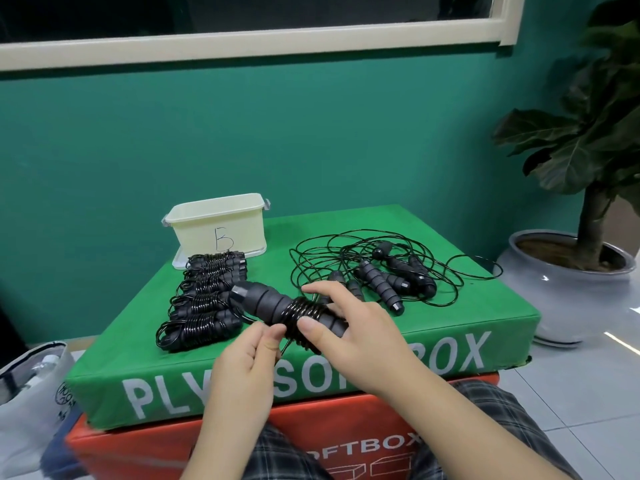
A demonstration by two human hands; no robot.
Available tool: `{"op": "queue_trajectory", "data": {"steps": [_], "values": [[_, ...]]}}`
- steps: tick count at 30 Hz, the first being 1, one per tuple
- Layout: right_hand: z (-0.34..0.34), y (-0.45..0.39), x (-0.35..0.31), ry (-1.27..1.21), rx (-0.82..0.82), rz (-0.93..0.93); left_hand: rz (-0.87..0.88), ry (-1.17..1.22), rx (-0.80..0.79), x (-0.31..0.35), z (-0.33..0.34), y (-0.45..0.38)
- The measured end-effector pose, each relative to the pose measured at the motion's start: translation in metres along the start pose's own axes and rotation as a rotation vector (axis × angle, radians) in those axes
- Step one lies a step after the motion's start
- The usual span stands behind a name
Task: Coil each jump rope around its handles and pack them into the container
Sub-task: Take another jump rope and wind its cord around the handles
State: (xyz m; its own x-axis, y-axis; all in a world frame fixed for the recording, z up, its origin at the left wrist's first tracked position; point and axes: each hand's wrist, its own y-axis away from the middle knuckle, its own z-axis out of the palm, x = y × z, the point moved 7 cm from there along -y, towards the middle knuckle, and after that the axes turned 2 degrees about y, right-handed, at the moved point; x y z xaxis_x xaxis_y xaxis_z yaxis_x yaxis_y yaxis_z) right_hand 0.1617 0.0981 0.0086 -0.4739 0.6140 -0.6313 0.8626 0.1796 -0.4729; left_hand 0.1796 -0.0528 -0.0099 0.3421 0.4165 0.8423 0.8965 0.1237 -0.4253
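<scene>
Over the green plyo box's [242, 379] front edge, the right hand [349, 327] grips a half-coiled jump rope [294, 311] by its handles — the left hand [249, 351] pinches its cord. Container [221, 225] marked "B" sits at the far-left corner; bare surface between bundles [204, 299] and loose ropes [388, 271].

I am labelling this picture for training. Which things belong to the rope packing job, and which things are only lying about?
Job: rope being coiled, held by right hand and left hand; coiled ropes; loose ropes; cream container.

Lying about: potted plant; white bag. The green box only serves as table.
</scene>
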Motion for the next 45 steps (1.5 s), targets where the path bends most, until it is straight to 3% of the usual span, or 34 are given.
{"op": "queue_trajectory", "data": {"steps": [12,20,27,38,45], "values": [[0.008,0.001,-0.002,-0.299,-0.057,0.034,-0.214,0.528,-0.041,-0.027,0.014,-0.001],[0.020,0.001,-0.001,-0.319,-0.153,0.071,-0.051,0.211,0.042,0.000,-0.014,-0.003],[0.003,0.004,-0.034,-0.056,0.073,-0.293,-0.087,0.003,0.098,0.006,-0.018,-0.002],[0.011,0.004,-0.031,0.183,-0.089,-0.256,-0.032,0.070,0.099,0.016,-0.019,0.000],[0.009,0.001,-0.019,0.286,-0.056,-0.151,0.017,0.040,0.058,0.020,-0.013,0.004]]}}
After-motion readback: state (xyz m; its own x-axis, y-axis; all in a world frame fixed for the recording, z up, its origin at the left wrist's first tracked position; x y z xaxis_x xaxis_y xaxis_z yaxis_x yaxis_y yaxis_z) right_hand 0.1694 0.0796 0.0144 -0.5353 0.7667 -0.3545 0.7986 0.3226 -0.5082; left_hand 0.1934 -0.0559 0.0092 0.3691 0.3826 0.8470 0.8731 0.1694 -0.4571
